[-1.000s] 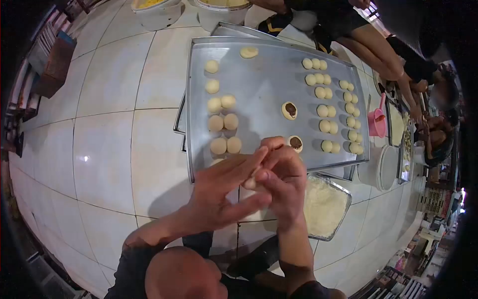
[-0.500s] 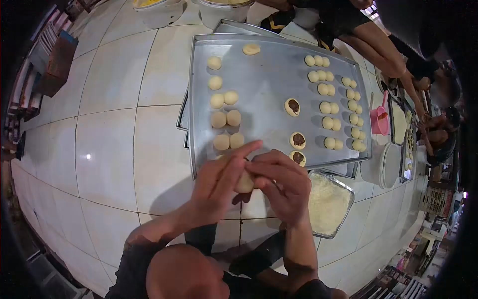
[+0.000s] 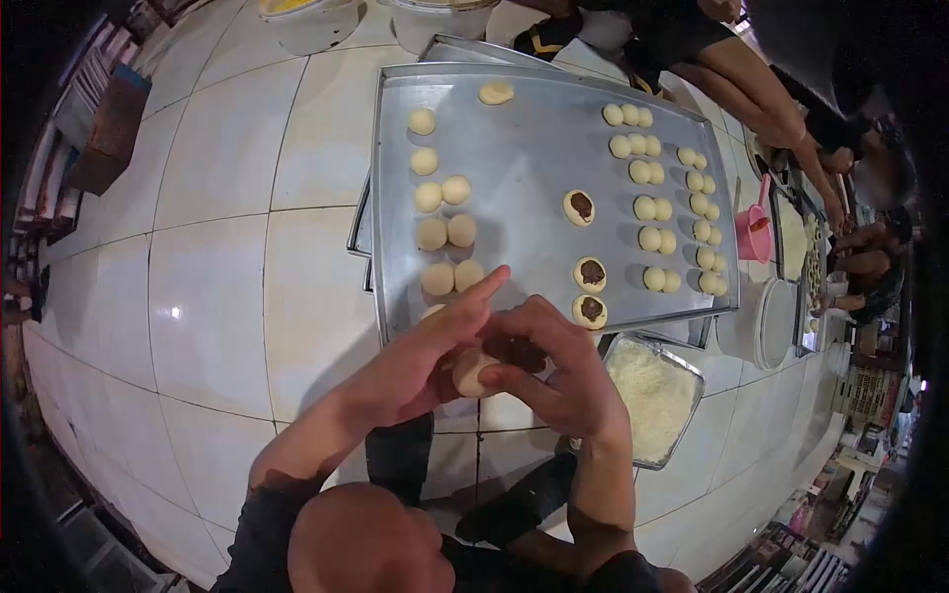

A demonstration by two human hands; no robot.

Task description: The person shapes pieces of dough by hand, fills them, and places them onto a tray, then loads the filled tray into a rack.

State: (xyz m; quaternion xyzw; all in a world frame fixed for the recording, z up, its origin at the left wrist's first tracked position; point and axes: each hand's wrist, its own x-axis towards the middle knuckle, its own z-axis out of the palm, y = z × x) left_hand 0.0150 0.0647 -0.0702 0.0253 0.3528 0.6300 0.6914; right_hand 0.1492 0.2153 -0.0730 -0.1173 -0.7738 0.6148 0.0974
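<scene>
A pale dough ball [image 3: 474,374] sits between my two hands, just off the near edge of the large metal tray [image 3: 534,198]. My left hand [image 3: 420,361] cradles it from the left, with the upper finger stretched out and the rest partly hidden. My right hand [image 3: 563,371] grips it from the right, thumb pressed on its side and fingers curled over. On the tray lie dough rounds topped with dark filling [image 3: 591,272], a flattened plain dough piece [image 3: 496,93], and plain dough balls in left rows [image 3: 433,234] and right rows [image 3: 647,209].
A smaller tray of pale crumbly powder [image 3: 652,400] stands right of my right hand. Beyond the big tray are a pink dipper [image 3: 756,237], a lidded white tub [image 3: 776,326] and white buckets [image 3: 440,22]. Other people [image 3: 746,89] sit at the upper right. Tiled floor [image 3: 213,296] lies left.
My hands have shifted slightly nearer my body and spread a little, so more of the dough ball shows. My right thumb now presses its side. The tray's contents look unchanged.
</scene>
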